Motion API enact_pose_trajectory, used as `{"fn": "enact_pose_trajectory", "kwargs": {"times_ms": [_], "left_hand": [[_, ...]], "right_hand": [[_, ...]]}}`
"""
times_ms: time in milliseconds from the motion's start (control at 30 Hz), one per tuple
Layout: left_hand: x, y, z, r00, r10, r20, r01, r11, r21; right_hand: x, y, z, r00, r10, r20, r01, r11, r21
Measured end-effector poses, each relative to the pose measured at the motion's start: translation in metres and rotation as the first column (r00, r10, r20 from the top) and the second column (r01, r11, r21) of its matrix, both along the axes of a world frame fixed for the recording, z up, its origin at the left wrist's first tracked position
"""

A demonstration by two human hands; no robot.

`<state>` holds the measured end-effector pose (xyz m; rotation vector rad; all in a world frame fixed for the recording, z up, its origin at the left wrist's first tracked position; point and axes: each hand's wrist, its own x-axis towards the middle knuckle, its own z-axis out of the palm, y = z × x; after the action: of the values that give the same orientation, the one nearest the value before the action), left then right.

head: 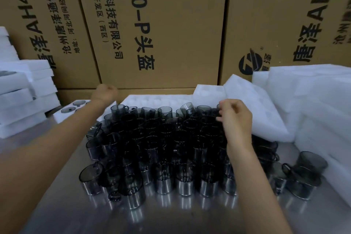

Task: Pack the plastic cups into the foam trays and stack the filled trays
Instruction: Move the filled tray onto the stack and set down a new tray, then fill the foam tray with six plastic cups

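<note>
Several dark smoky plastic cups (167, 144) crowd the middle of the shiny metal table (57, 167), some tipped on their sides. A white foam tray (163, 99) with empty round pockets lies flat behind them. My left hand (105, 91) is reached far forward over the tray's left end, curled into a fist; nothing shows in it. My right hand (235, 119) hovers over the cups' far right, fingers pinched on the rim of a cup (219, 107). A tilted foam tray (254, 108) leans just beyond that hand.
A partly filled foam tray (74, 109) lies at the back left, beside a stack of foam trays (24, 97). Loose white foam sheets (311, 104) pile up on the right. Tall cardboard boxes (161, 24) wall off the back. Stray cups (303, 173) lie at the right.
</note>
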<state>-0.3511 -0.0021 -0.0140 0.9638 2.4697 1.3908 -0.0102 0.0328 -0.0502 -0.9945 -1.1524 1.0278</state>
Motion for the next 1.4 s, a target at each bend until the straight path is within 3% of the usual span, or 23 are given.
{"fn": "enact_pose_trajectory", "kwargs": {"times_ms": [67, 133, 200, 267, 467, 567, 633, 700, 767, 833, 933, 1000, 1067, 1133, 1200, 1267, 1333, 1400], "left_hand": [[0.041, 0.007, 0.002, 0.984, -0.143, -0.109, 0.140, 0.990, -0.037], [0.084, 0.009, 0.005, 0.954, -0.256, -0.157, 0.251, 0.967, -0.052], [0.124, 0.005, 0.004, 0.921, -0.356, -0.158, 0.352, 0.934, -0.052], [0.159, 0.000, 0.005, 0.880, -0.443, -0.175, 0.441, 0.896, -0.049], [0.218, -0.008, 0.010, 0.823, -0.551, -0.138, 0.566, 0.815, 0.123], [0.226, -0.019, 0.013, 0.846, -0.533, -0.023, 0.519, 0.811, 0.271], [0.226, -0.031, 0.017, 0.850, -0.517, 0.098, 0.450, 0.811, 0.374], [0.221, -0.043, 0.019, 0.763, -0.568, 0.308, 0.364, 0.772, 0.521], [0.211, -0.056, 0.017, 0.595, -0.665, 0.452, 0.363, 0.723, 0.588], [0.206, -0.072, 0.011, 0.508, -0.718, 0.476, 0.478, 0.694, 0.538], [0.200, -0.096, 0.000, 0.467, -0.746, 0.474, 0.625, 0.658, 0.419], [0.198, -0.113, -0.009, 0.422, -0.744, 0.519, 0.701, 0.630, 0.334], [0.202, -0.131, -0.021, 0.405, -0.732, 0.547, 0.736, 0.616, 0.280], [0.215, -0.150, -0.036, 0.406, -0.718, 0.566, 0.732, 0.626, 0.268], [0.234, -0.170, -0.053, 0.393, -0.707, 0.588, 0.729, 0.629, 0.269], [0.252, -0.184, -0.075, 0.411, -0.686, 0.600, 0.714, 0.652, 0.256], [0.265, -0.192, -0.095, 0.499, -0.653, 0.569, 0.683, 0.701, 0.205], [0.269, -0.196, -0.107, 0.578, -0.636, 0.511, 0.685, 0.719, 0.119]], "right_hand": [[0.009, 0.005, -0.010, 0.929, -0.243, 0.281, 0.180, 0.956, 0.229], [0.024, 0.018, -0.018, 0.744, -0.422, 0.518, 0.264, 0.898, 0.353], [0.041, 0.032, -0.021, 0.553, -0.367, 0.748, 0.228, 0.930, 0.287], [0.055, 0.039, -0.022, 0.434, -0.260, 0.863, 0.161, 0.965, 0.209], [0.084, 0.019, 0.007, 0.536, -0.323, 0.780, 0.001, 0.924, 0.382], [0.105, -0.008, 0.028, 0.569, -0.253, 0.783, -0.147, 0.905, 0.399], [0.121, -0.029, 0.036, 0.541, -0.186, 0.820, -0.265, 0.888, 0.376], [0.136, -0.053, 0.040, 0.491, -0.106, 0.865, -0.380, 0.868, 0.321], [0.150, -0.075, 0.040, 0.454, -0.017, 0.891, -0.490, 0.830, 0.266], [0.161, -0.094, 0.038, 0.405, 0.070, 0.912, -0.555, 0.811, 0.184], [0.174, -0.113, 0.037, 0.305, 0.100, 0.947, -0.601, 0.791, 0.110], [0.183, -0.122, 0.040, 0.295, 0.169, 0.940, -0.633, 0.772, 0.060], [0.189, -0.126, 0.044, 0.392, 0.242, 0.887, -0.621, 0.781, 0.062], [0.188, -0.123, 0.042, 0.539, 0.186, 0.821, -0.531, 0.832, 0.160], [0.180, -0.115, 0.033, 0.573, 0.113, 0.811, -0.442, 0.876, 0.190], [0.168, -0.108, 0.015, 0.451, 0.148, 0.880, -0.442, 0.894, 0.076], [0.157, -0.105, -0.011, 0.299, 0.250, 0.921, -0.462, 0.882, -0.089], [0.149, -0.106, -0.038, 0.220, 0.299, 0.928, -0.464, 0.869, -0.170]]}}
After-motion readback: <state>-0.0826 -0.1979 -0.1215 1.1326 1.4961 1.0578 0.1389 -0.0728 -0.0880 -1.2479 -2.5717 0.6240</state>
